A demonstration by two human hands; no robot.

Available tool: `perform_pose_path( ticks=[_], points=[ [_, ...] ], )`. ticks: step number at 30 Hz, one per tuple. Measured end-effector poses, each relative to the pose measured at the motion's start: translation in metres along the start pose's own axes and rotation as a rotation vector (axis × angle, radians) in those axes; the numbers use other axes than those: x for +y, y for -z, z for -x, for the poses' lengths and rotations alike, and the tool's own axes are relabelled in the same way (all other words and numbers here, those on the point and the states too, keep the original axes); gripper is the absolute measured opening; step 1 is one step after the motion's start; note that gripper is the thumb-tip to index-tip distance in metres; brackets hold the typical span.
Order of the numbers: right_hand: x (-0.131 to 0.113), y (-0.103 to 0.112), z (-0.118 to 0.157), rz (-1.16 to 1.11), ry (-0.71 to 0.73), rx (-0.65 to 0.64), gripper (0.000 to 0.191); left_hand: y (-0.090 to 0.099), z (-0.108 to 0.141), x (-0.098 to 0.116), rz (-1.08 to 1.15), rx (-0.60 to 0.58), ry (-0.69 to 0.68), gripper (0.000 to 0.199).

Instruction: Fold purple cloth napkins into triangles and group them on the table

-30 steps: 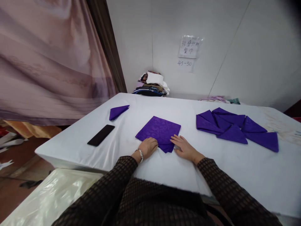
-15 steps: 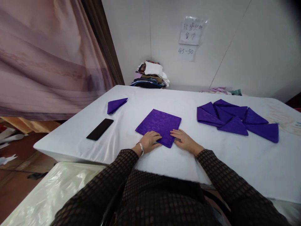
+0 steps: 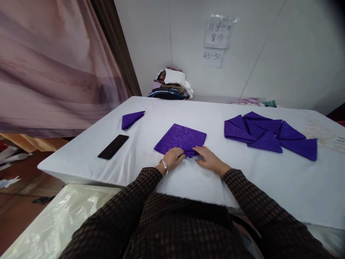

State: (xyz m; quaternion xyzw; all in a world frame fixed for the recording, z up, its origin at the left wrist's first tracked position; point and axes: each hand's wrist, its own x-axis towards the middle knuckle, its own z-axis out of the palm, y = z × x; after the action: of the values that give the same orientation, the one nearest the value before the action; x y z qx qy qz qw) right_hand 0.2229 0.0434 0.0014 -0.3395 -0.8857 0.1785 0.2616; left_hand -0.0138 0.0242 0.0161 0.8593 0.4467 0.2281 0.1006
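Observation:
A purple patterned cloth napkin (image 3: 181, 137) lies flat on the white-covered table, its near corner curled up between my hands. My left hand (image 3: 174, 158) is closed on the near left part of that edge, thumb below and fingers on top. On the right side, my right hand (image 3: 207, 157) grips the same edge with bent fingers. The cloth's underside at the near edge is hidden by my fingers.
Several folded purple napkins (image 3: 265, 145) overlap on the right of the table (image 3: 151, 108). One folded purple napkin (image 3: 132, 118) stands at the far left, near a dark flat rectangular object (image 3: 113, 146). A pile of clothes (image 3: 171, 84) rests against the wall behind.
The napkin's near corner, which lay flat and pointed toward me, is now lifted and bunched inward. Both hands have drawn slightly closer together at that edge.

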Motion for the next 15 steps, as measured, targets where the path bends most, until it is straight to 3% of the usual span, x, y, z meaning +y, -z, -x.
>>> perform_pose_path(
  ticks=[3,7,10,15],
  points=[
    [-0.005,-0.002,-0.005,-0.034,-0.065,0.071,0.039,0.003,0.000,0.006,0.102,-0.015,0.008,0.023],
    [-0.014,0.004,-0.006,-0.203,-0.117,0.056,0.019,0.016,0.002,0.008,0.329,-0.076,0.099,0.030],
    [-0.018,0.008,-0.004,-0.333,-0.180,0.019,0.018,0.026,0.003,-0.002,0.374,-0.023,0.250,0.039],
    [-0.017,0.013,-0.006,-0.453,-0.317,-0.025,0.036,0.033,0.010,-0.022,0.327,0.087,0.413,0.043]
  ],
)
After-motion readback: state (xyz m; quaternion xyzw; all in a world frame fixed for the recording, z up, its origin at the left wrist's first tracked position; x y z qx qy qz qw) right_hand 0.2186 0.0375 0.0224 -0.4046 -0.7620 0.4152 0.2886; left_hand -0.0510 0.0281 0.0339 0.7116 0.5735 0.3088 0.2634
